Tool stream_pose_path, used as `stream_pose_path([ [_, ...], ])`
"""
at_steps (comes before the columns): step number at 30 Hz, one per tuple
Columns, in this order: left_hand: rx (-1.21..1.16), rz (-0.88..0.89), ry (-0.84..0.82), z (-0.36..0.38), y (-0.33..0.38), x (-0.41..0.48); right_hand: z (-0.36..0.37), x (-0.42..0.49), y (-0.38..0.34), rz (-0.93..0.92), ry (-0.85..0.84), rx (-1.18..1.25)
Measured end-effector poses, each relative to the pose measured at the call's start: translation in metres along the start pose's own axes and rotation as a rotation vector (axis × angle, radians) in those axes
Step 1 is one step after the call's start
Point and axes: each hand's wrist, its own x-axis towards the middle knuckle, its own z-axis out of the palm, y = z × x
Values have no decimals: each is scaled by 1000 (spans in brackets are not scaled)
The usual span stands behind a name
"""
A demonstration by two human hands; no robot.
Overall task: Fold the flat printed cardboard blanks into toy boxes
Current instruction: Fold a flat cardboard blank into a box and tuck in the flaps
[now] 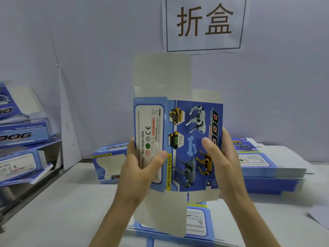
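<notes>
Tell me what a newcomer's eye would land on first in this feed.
The printed cardboard blank at centre, held upright, pinched between the left grip and the right grip, with plain flaps sticking out above and below. Next, the white sign with two big dark characters on the wall above it. Then the stack of flat blanks at right and the folded boxes piled at left.

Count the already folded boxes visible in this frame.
4. One box stands on the table behind the left hand holding the blank. Three lie piled at the far left: top box, middle box, bottom box. Others may be hidden off-frame.
</notes>
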Motion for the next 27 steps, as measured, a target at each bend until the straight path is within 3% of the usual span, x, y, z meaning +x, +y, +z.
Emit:
stream_pose_path([
  [8, 301, 30, 103, -2, 6, -1, -4, 4, 10, -30, -9, -191],
  [11, 125, -31, 101, -14, 5, 7, -12, 5, 12, 44, -102, -232],
  [13, -20, -91, 106, -20, 3, 11, -14, 3, 15, -10, -228, -397],
  [16, -119, -155, 146, -22, -1, 14, -20, 0, 15, 23, -424, -649],
  [19, -132, -143, 158, -23, -4, 16, -23, 0, 12, 74, -467, -713],
  [21, -161, -121, 84, -21, -3, 16, -22, 0, 12, -3, -386, -755],
  [25, -420, -112, -236, -28, -2, 12, -21, 3, 15, -180, -162, -800],
  [27, -321, -126, -395, -27, -2, 6, -19, 4, 16, -255, -79, -826],
])
